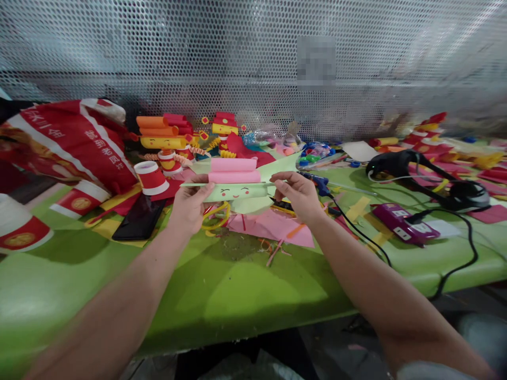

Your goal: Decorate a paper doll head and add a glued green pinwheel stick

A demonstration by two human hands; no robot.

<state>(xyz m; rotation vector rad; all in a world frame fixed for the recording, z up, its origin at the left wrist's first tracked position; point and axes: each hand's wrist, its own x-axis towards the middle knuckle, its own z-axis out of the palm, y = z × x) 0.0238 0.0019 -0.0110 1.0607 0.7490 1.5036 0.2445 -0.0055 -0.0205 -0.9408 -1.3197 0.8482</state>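
Observation:
Between my hands is a paper doll head [236, 193], a pale green roll with a smiling face drawn on it. Two pink paper rolls [233, 171] sit on top, and a thin green strip crosses behind the face. My left hand [190, 205] grips the head's left end, thumb in front. At the right end, the fingers of my right hand [298, 196] are pinched together at the tip of the strip. Below the head lie a yellow-handled tool [217, 217], partly hidden, and a pink paper sheet [273, 227] with paper scraps.
On the green table [237, 295], red-and-white paper cups [81, 199], a phone [140, 217] and a red bag [71, 142] lie left. Finished paper dolls [162, 142] stand behind. Rightward are a blue glue gun [319, 182], a purple power strip [406, 224] with black cables, and a black headset [428, 179].

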